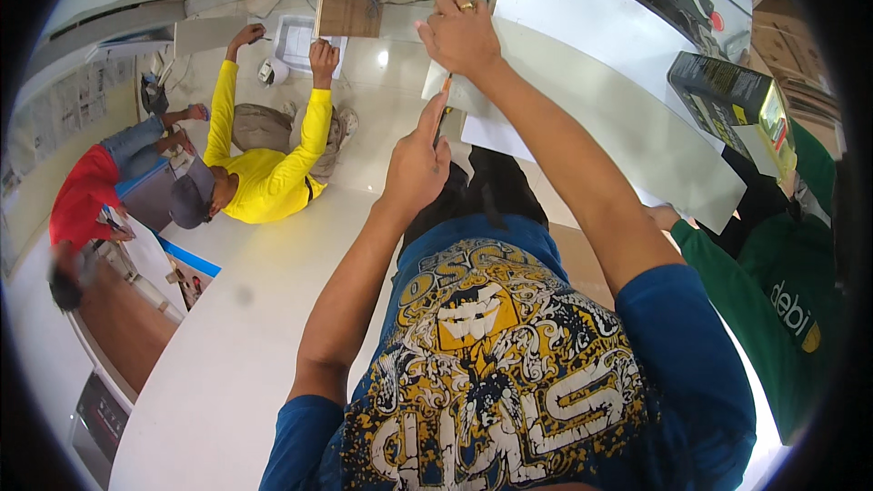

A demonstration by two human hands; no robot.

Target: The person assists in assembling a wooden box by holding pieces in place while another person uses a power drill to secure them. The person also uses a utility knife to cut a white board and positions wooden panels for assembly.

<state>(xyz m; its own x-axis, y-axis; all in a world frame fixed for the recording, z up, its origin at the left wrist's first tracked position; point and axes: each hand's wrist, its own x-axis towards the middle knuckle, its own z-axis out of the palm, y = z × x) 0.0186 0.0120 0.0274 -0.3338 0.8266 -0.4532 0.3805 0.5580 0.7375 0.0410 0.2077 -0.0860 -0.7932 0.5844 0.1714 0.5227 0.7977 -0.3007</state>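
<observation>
A long pale grey sheet [637, 118] lies in front of me, running from the top middle toward the lower right. My left hand [418, 164] is closed round a slim orange-and-black tool [446, 85], whose tip is at the sheet's left end; its exact kind cannot be made out. Just beyond that tip, my right hand [464, 36] is closed over the sheet's left end, fingers bent down and a ring on one of them. The fingertips are hidden under the hand.
At left a person in yellow [264, 182] crouches by a wooden block [348, 12]; another in red [86, 191] sits beyond. A person in green [773, 273] stands at right, a hand near the sheet. A black-and-yellow box [723, 95] stands on the right side.
</observation>
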